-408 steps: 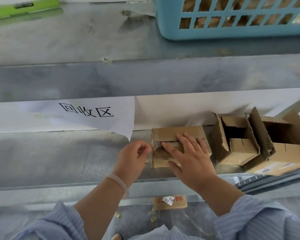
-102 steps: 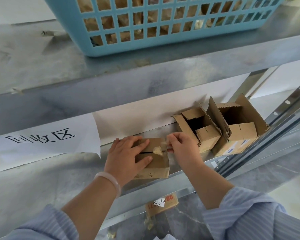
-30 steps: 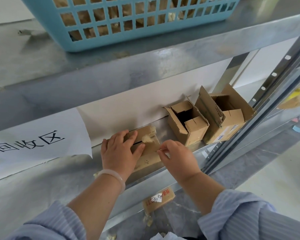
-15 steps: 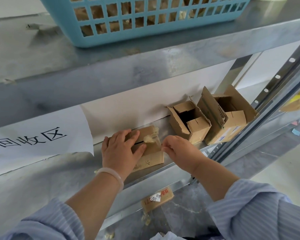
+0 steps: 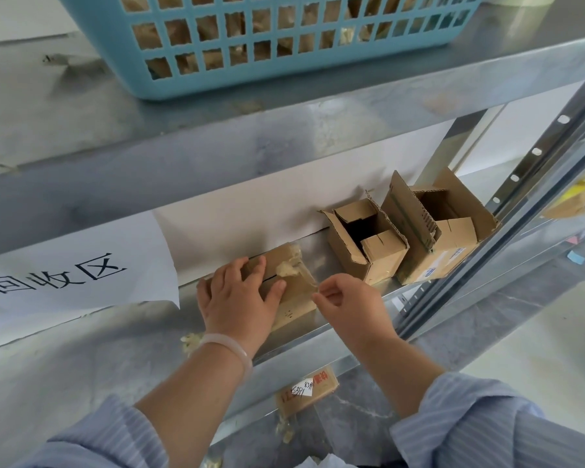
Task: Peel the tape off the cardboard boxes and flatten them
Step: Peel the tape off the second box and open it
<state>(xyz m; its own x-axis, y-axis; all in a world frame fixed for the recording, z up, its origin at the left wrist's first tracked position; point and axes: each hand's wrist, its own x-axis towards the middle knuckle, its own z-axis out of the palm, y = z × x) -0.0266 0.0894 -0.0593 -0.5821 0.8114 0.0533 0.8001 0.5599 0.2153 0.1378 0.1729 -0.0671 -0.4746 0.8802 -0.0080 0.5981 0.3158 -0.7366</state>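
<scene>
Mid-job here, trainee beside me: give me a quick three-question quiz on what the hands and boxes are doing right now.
1. True or false: the left hand presses flat on the taped box.
2. The blue basket stands: A) on the floor B) on the upper shelf C) inside a box.
3. Fill in: the right hand pinches a strand of ____ stretched from the box.
Key: 1 true; 2 B; 3 tape.
</scene>
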